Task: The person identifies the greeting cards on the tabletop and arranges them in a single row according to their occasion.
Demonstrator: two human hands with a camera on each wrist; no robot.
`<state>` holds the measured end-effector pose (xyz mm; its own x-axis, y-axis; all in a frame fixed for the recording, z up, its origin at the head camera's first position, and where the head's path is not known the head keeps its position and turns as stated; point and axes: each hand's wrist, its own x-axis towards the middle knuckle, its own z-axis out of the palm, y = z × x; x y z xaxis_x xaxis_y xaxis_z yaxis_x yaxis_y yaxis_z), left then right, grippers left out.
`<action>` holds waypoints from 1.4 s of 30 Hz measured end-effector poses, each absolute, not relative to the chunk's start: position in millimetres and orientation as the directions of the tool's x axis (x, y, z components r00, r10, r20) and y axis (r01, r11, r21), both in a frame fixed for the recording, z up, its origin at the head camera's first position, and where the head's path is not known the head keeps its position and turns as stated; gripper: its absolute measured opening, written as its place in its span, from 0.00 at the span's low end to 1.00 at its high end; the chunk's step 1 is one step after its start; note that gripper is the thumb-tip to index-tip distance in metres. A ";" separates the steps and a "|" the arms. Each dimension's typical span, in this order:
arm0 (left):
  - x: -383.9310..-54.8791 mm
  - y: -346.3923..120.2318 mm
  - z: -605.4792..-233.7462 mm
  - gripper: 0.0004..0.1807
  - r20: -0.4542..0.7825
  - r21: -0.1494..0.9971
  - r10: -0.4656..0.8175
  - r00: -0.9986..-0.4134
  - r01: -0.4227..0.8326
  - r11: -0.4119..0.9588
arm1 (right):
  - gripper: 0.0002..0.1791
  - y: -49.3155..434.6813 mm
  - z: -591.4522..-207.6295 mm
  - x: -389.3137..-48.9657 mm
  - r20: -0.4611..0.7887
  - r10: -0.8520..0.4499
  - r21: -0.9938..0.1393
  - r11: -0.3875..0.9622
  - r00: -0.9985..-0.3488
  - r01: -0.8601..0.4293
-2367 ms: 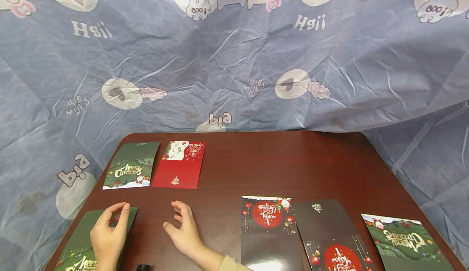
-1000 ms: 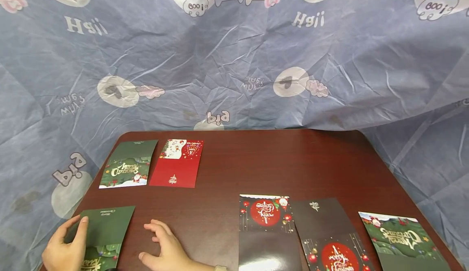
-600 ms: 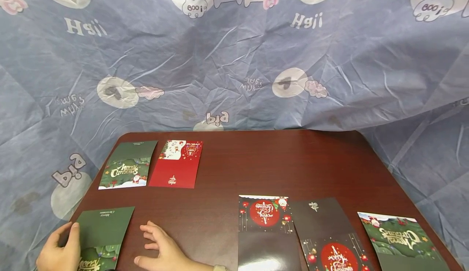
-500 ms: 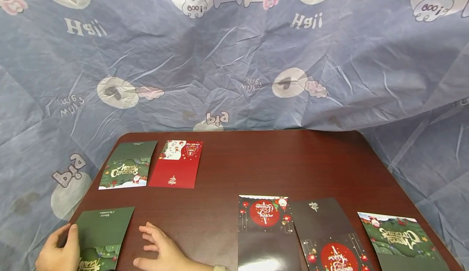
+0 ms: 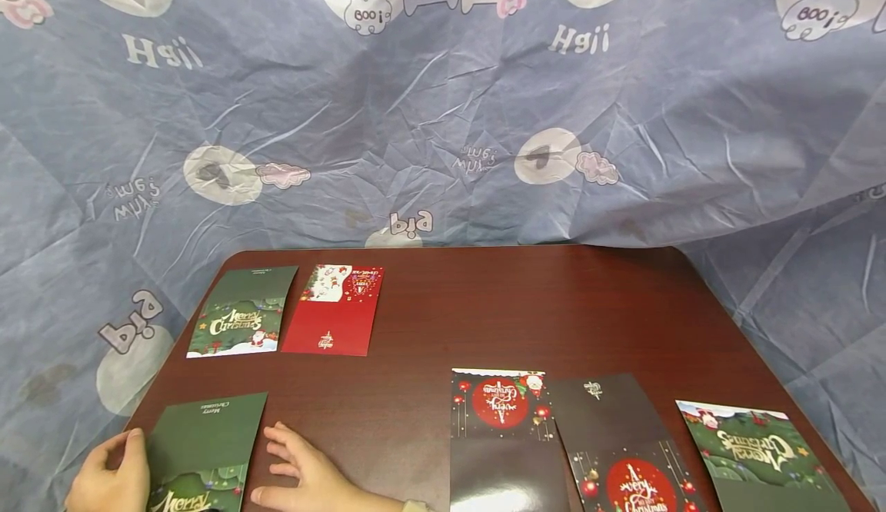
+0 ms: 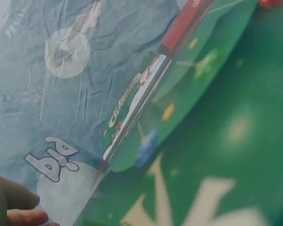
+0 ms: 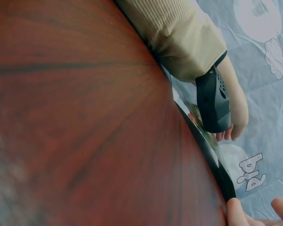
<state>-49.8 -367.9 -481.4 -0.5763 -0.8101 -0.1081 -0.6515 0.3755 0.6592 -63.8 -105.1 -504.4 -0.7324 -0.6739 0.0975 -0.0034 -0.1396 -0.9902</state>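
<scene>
Green card (image 5: 201, 439): lying on the near left of the worktop (image 5: 526, 304)
Left hand (image 5: 111, 472): fingers loosely bent, holding nothing, just beside the card's left edge
Right hand (image 5: 304, 472): fingers relaxed, gripping nothing, at its right edge (contact hard to tell)

green gold-lettered card (image 5: 208, 435), red-brown table (image 5: 540, 312), blue cartoon-print cloth (image 5: 415, 120)
</scene>
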 end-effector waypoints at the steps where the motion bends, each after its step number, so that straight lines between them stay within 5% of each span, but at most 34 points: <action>1: -49.8 -367.8 -481.2 0.34 -0.121 0.656 -0.808 -0.576 -0.658 0.371 | 0.36 -105.0 -504.0 -63.5 0.089 -0.672 -0.991 -0.133 -0.735 0.001; 12: -52.1 -362.3 -482.0 0.36 -0.169 0.657 -0.785 -0.596 -0.662 0.361 | 0.35 -105.8 -502.5 -62.4 -0.001 -0.659 -0.995 -0.077 -0.752 0.069; 20: -55.6 -353.8 -480.2 0.32 -0.135 0.739 -0.797 -0.589 -0.595 0.315 | 0.34 -107.1 -503.4 -63.0 -0.006 -0.614 -0.972 -0.181 -0.790 0.148; 27: -59.4 -338.8 -483.0 0.10 -0.031 0.907 -0.830 -0.558 -0.365 0.211 | 0.32 -104.8 -503.8 -64.7 0.060 -0.561 -0.910 -0.371 -0.826 0.185; 36: -69.0 -325.1 -485.0 0.10 -0.067 0.997 -0.791 -0.608 -0.072 -0.029 | 0.30 -92.9 -492.4 -72.3 0.077 -0.520 -0.917 -0.372 -0.851 0.144; 42: -72.8 -313.0 -486.7 0.11 -0.025 0.999 -0.742 -0.670 0.001 -0.035 | 0.29 -83.9 -482.6 -81.1 0.066 -0.434 -0.947 -0.311 -0.898 0.080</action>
<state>-72.8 -313.0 -486.7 -0.6696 -0.7423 -0.0250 0.0015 -0.0350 0.9994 -81.1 -83.9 -482.6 -0.8983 -0.4343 0.0665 0.0801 -0.3107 -0.9471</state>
